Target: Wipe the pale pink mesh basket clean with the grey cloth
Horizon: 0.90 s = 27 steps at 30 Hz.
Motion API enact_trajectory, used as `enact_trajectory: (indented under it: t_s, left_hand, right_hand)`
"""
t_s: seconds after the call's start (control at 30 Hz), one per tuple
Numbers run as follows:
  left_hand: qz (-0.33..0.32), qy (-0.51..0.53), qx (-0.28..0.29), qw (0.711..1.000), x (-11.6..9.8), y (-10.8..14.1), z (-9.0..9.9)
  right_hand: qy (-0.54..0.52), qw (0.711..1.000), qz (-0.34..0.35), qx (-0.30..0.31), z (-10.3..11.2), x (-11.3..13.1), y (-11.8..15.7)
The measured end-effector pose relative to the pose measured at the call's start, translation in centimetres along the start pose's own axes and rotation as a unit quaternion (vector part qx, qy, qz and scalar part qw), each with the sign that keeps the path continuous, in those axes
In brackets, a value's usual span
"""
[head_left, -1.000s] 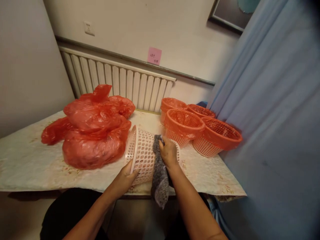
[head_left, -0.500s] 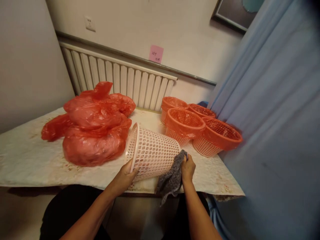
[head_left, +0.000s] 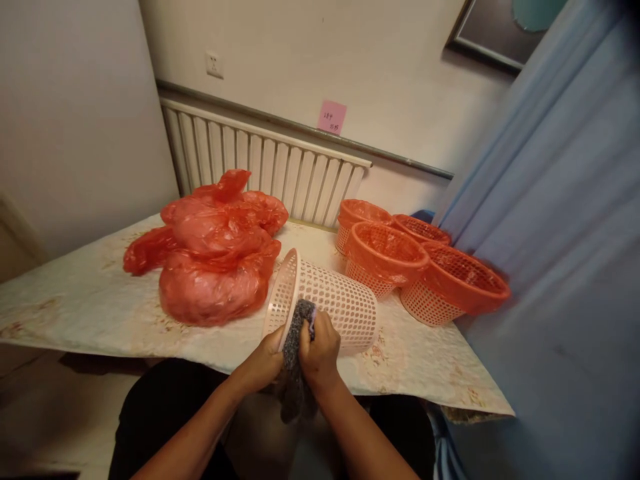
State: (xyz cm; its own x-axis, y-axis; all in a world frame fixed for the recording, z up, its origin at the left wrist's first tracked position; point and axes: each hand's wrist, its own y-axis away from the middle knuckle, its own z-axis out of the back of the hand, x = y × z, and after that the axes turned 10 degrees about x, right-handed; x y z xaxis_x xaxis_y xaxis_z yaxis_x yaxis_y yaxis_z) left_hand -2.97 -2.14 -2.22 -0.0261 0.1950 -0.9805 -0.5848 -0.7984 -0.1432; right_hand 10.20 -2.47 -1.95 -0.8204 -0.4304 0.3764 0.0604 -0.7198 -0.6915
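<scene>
A pale pink perforated wastebasket (head_left: 345, 303) lies tilted on its side above the front of the table, its mouth facing left. My left hand (head_left: 265, 360) is closed on the lower part of its rim. In my right hand (head_left: 320, 347) is a dark grey cloth (head_left: 295, 340), pressed against the basket's outer wall just behind the rim. The cloth's lower end hangs past the table edge, blurred. Both hands are close together, the right one beside the left.
Several baskets lined with red bags (head_left: 387, 250) stand at the right, near a blue curtain (head_left: 550, 267). Filled red plastic bags (head_left: 215, 287) are heaped on the left of the cloth-covered table (head_left: 90, 313). A radiator (head_left: 265, 157) runs along the wall behind.
My right hand has carried the cloth leftwards from the basket's base to near its rim. My left hand still grips the rim. The view has shifted slightly left.
</scene>
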Motion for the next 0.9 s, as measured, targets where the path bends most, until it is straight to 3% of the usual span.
enact_trajectory:
  t_s: [0.1,0.33,0.4,0.5,0.6,0.7,0.8,0.9]
  left_hand:
    - [0.003,-0.022,0.013,1.0,1.3,0.6,0.5]
    - [-0.04,-0.064,0.052,0.996,5.9,1.5,1.1]
    - [-0.028,-0.054,0.056,0.997,5.4,1.4,1.0]
    - [-0.001,-0.002,0.025,1.0,3.0,0.6,0.6]
    - [-0.026,0.058,-0.032,0.997,0.4,-0.6,0.1]
    - [-0.041,0.07,-0.041,0.996,-0.4,-1.4,-0.1]
    - [-0.036,0.059,-0.028,0.997,0.0,-1.3,-0.1]
    - [-0.037,0.023,-0.019,0.999,0.7,-0.9,0.1]
  right_hand:
    - [0.012,0.999,0.016,0.029,0.7,0.6,-2.8]
    - [0.038,0.996,-0.028,0.071,1.1,-0.3,-7.3]
    - [0.039,0.996,-0.035,0.068,0.8,-0.4,-7.2]
    - [0.037,0.997,-0.04,0.062,0.5,-0.2,-6.3]
    - [0.034,0.997,-0.037,0.064,0.6,0.0,-5.4]
    - [0.034,0.996,-0.035,0.071,0.9,-0.4,-5.2]
    - [0.044,0.995,-0.042,0.078,1.3,-2.5,-6.0]
    - [0.072,0.989,-0.096,0.082,2.2,-6.5,-7.2]
